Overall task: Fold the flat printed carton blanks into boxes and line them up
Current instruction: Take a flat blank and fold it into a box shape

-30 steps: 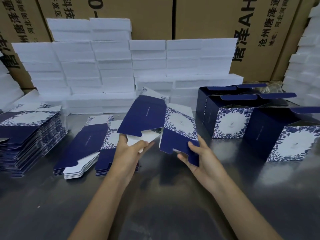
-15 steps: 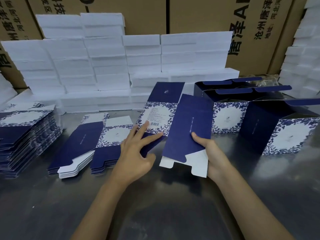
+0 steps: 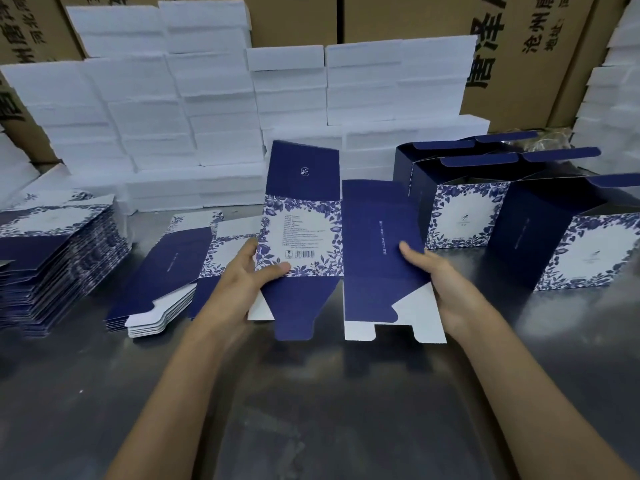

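Navy-and-white printed carton blank (image 3: 341, 244) held up between both hands, partly opened, above the steel surface (image 3: 311, 410). Left hand (image 3: 247, 282) gripping the floral barcode panel at its left edge, thumb on the printed face, fingers behind. Right hand (image 3: 440, 285) gripping the plain navy panel at its right edge, thumb on the front, fingers wrapped behind. Bottom flaps hanging free just over the surface, white undersides showing; top flap standing up above the floral panel. Fanned small pile of flat blanks (image 3: 162, 271) lying just left of the left hand, its white tabs sticking out toward the near edge. Taller stack of blanks (image 3: 59, 258) farther left, well apart from the hands. Three folded boxes (image 3: 568, 237) lined up at the right with top flaps open, the nearest one near the right hand but not touching it. White foam blocks (image 3: 214, 109) stacked behind, brown shipping cartons (image 3: 398, 19) behind those. Wide bare steel stretching from the blank's lower flaps down to the near edge, between and around both forearms.
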`<action>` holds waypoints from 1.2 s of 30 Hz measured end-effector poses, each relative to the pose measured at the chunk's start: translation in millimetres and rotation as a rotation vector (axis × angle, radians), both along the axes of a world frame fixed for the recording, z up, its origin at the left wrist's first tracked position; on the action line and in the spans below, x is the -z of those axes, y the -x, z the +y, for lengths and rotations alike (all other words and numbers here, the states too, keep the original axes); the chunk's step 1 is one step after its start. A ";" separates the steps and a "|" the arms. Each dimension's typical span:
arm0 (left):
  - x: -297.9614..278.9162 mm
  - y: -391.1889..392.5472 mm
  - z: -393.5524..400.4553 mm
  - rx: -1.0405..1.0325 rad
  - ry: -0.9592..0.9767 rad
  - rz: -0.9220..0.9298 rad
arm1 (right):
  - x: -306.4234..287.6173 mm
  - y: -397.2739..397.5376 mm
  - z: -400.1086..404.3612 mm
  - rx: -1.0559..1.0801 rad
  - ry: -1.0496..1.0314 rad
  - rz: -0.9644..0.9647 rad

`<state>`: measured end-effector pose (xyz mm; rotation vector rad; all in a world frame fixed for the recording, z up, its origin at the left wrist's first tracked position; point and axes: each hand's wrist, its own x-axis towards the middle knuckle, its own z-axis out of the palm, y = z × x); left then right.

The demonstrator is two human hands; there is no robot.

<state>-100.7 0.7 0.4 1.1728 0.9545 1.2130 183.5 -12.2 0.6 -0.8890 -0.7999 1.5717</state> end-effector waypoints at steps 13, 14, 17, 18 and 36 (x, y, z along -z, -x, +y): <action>-8.8 -6.6 -10.7 -0.102 0.015 0.134 | 1.9 5.3 4.3 0.034 -0.028 -0.155; -9.5 -9.7 -11.7 -0.113 0.021 0.134 | 2.0 4.2 5.2 0.049 -0.041 -0.158; -9.2 -15.6 -12.2 -0.224 0.037 0.173 | 0.6 1.2 4.2 0.013 -0.066 -0.178; -8.1 -16.1 -10.4 -0.283 0.030 0.200 | 0.0 0.5 3.1 -0.018 -0.073 -0.188; -17.2 -38.3 -26.8 0.067 -0.130 0.418 | -14.3 -18.3 -9.6 0.014 0.034 -0.104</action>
